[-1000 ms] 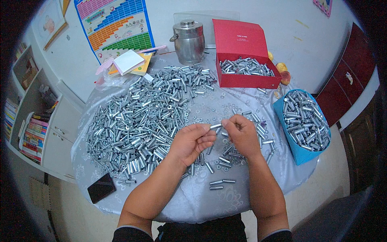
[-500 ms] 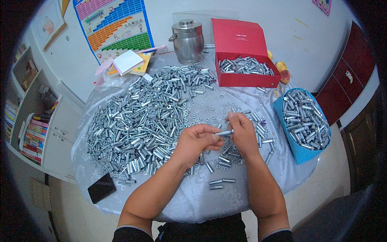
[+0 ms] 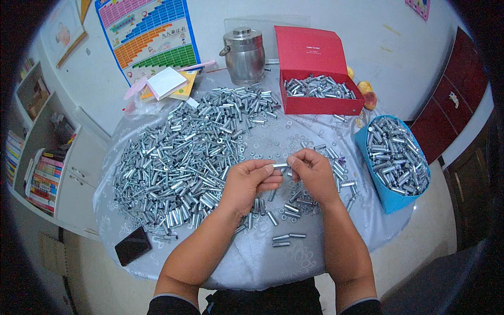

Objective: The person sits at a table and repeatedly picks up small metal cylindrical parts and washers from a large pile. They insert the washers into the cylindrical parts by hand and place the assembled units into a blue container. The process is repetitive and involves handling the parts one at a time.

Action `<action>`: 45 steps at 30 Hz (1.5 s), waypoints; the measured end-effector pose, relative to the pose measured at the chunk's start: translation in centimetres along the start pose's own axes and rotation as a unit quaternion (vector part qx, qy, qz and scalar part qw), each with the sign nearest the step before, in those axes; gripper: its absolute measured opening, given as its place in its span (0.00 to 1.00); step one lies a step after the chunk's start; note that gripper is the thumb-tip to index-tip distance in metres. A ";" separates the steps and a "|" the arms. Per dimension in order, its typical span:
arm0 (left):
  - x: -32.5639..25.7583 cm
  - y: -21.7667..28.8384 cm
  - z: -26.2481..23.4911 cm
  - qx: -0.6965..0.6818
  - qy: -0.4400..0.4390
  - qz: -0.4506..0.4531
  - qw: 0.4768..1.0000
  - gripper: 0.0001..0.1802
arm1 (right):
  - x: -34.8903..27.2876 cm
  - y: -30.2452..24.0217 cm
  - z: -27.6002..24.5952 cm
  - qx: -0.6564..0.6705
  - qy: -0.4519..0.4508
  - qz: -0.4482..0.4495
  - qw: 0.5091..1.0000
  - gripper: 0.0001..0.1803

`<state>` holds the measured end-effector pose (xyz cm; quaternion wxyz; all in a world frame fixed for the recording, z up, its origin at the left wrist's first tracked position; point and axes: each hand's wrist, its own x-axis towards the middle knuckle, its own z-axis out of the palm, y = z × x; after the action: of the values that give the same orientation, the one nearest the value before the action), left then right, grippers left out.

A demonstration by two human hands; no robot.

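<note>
A shiny metal sleeve [image 3: 281,165] is held level between my two hands above the table. The thumb and fingers of my left hand [image 3: 247,184] pinch its left end. At the other end, my right hand [image 3: 316,176] has its thumb and forefinger closed on the sleeve; whether a bolt or washer is there too is hidden. To the left of my hands spreads a large heap of metal sleeves and bolts [image 3: 173,152]. Small washers [image 3: 270,156] lie scattered just beyond my fingers. Under my right hand is a smaller group of loose metal pieces [image 3: 302,202].
A blue bin [image 3: 386,194] full of assembled bolts stands at the right edge. Behind are an open red box [image 3: 320,106] of bolts, a steel canister [image 3: 244,55] and some notebooks [image 3: 167,82]. A black phone [image 3: 133,246] lies front left. Loose sleeves [image 3: 281,243] lie near the front edge.
My hands have risen slightly and shifted a little away from me. The sleeve, tilted before, now lies nearly level, and my right fingers have closed in on its end.
</note>
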<state>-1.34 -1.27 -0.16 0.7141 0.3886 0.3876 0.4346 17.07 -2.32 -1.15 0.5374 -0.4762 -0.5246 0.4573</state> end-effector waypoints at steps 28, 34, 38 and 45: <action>0.0 0.1 -0.3 -0.022 0.000 0.017 1.000 0.11 | -0.1 0.2 0.1 -0.041 -0.037 0.012 0.998 0.16; 0.0 0.0 -0.2 -0.032 -0.002 0.019 0.999 0.11 | -0.1 0.2 2.0 0.043 0.035 -0.025 0.998 0.17; 0.0 0.0 -0.3 -0.023 -0.008 0.018 1.000 0.10 | -0.3 -0.3 0.1 -0.076 -0.038 0.023 0.996 0.18; -0.2 0.1 0.0 -0.029 -0.005 0.017 0.999 0.10 | -0.3 -0.5 0.1 -0.072 -0.019 0.028 0.997 0.21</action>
<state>-1.40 -1.39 -0.03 0.7194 0.3766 0.3646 0.4558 16.92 -2.65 -0.68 0.4784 -0.5194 -0.5531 0.4420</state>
